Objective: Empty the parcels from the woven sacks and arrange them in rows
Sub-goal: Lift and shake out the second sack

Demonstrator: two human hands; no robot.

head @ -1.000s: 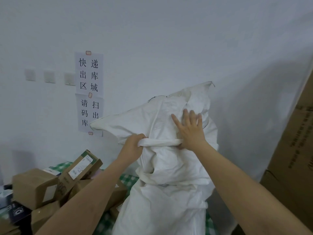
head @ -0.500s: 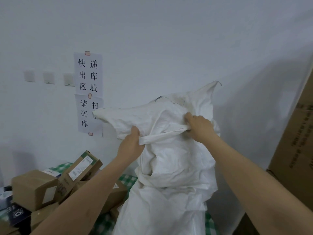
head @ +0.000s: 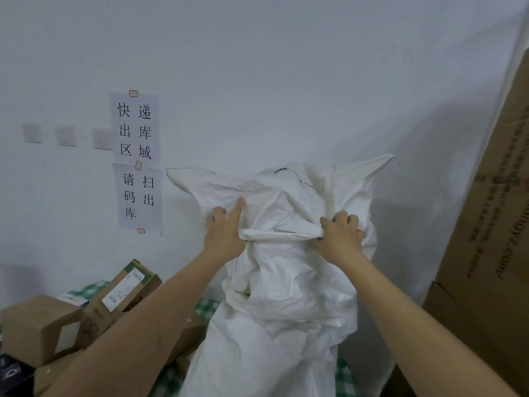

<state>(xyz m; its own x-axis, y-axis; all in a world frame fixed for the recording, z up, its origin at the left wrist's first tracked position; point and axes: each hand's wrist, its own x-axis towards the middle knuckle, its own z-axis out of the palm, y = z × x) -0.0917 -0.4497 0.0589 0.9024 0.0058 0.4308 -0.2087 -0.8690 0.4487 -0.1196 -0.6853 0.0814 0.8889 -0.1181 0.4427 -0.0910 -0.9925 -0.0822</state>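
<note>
While the white woven sack (head: 274, 296) stands upright against the wall (head: 286, 67), I see both of my hands at its tied neck. A white strap (head: 282, 234) runs across the neck, and the sack's loose top flares out above it into two corners, one to each side. My left hand (head: 224, 234) is at the strap's left end: most of its fingers are curled into the cloth there, while the index finger sticks straight up and lies on the sack's fabric. My right hand (head: 340, 237) is clenched on the strap's right end, knuckles up, with bunched fabric caught under the fingers. Below the strap the sack bulges and creases down to the bottom edge of the view, where it rests on a green-and-white checked cloth (head: 206, 306).

To the left of the sack, low down, lie several brown cardboard parcels (head: 37, 325) in a loose heap on the same cloth; one long parcel (head: 123, 293) with a white label leans tilted over the others, close to my left forearm. A dark item (head: 11, 373) sits at the far lower left; I cannot tell what it is.

On the wall, up and left of the sack, two paper signs (head: 137, 161) with black Chinese characters are taped one above the other, and three white wall switches (head: 65, 135) sit in a row further left. To the right of the sack, a big brown carton (head: 492, 224) with printed text rises past the top right of the view.
</note>
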